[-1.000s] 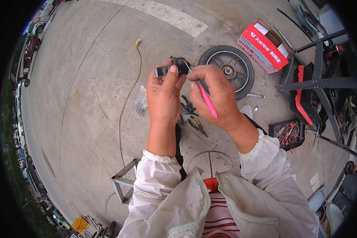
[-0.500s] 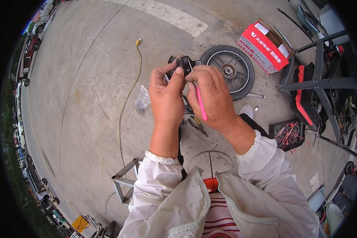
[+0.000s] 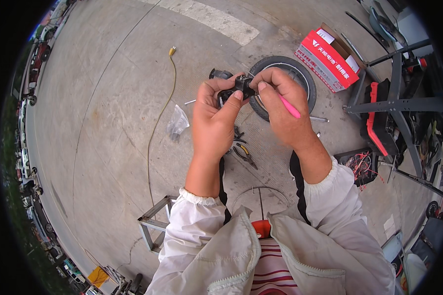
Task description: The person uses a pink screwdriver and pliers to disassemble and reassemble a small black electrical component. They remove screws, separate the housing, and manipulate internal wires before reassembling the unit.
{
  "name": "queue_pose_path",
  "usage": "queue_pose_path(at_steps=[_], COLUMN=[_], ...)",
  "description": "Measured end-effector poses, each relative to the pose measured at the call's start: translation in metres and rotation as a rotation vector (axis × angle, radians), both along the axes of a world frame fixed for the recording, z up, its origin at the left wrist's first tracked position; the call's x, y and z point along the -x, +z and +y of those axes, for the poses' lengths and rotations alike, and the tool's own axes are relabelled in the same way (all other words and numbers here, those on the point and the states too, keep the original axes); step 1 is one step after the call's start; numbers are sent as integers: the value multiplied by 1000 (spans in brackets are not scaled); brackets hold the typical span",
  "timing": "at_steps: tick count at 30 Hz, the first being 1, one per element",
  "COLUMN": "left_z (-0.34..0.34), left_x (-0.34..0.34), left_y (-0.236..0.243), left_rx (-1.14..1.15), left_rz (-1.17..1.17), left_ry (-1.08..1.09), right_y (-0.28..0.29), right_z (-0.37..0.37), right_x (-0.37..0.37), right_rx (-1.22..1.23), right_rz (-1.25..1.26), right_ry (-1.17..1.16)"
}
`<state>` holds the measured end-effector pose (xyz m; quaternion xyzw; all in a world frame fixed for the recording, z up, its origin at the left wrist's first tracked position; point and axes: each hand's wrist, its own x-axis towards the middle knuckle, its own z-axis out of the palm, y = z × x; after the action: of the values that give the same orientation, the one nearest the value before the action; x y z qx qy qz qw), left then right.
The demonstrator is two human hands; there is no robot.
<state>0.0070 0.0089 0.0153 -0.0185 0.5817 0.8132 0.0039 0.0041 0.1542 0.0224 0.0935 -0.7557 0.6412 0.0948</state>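
Observation:
My left hand (image 3: pixel 212 118) grips a small dark black part (image 3: pixel 243 84) with a rounded, moulded look, thumb on its near side. What kind of part it is, I cannot make out. My right hand (image 3: pixel 284 101) is closed at its right side, fingertips pinched against it. A slim pink-handled tool (image 3: pixel 289 106) lies held in that hand, its handle angled down to the right; its tip is hidden. Beyond my left fingers shows another black piece (image 3: pixel 220 73). Partly behind my right hand, a spoked wheel with a black tyre (image 3: pixel 270 61) lies flat on the ground.
Yellow-handled pliers (image 3: pixel 245 155) and a clear plastic bag (image 3: pixel 177 123) lie on the concrete. A yellow cord (image 3: pixel 174 73) runs along the left. To the right are a red carton (image 3: pixel 327 60), a dark metal frame (image 3: pixel 394 104) and a tray of red wires (image 3: pixel 358 167). A metal stool frame (image 3: pixel 155 223) stands lower left.
My right hand has shifted right and turned, the pink handle swinging up to the right. The black part has been turned and moved slightly right, and the tool's thin shaft is no longer visible.

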Motion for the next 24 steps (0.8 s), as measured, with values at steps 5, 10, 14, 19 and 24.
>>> queue_pose_path(at_steps=[5,10,14,19,24], left_z=[-5,-13,-23,-25,-27], left_x=[4,7,11,11,14], left_y=[2,-2,-9,-4,-7], left_rx=[-267,-419,-435,-448,-632], left_rz=[-122,-107,-81,-94,-134], left_ry=[-17,-2,-6,4,36], right_y=[6,8,6,6,0], right_z=[9,21,26,39,72], right_x=[2,7,8,14,22], right_rx=[248,490,600,681,814], right_rz=[-62,-97,-120,-41,24], right_ry=[29,66,57,-10,-160])
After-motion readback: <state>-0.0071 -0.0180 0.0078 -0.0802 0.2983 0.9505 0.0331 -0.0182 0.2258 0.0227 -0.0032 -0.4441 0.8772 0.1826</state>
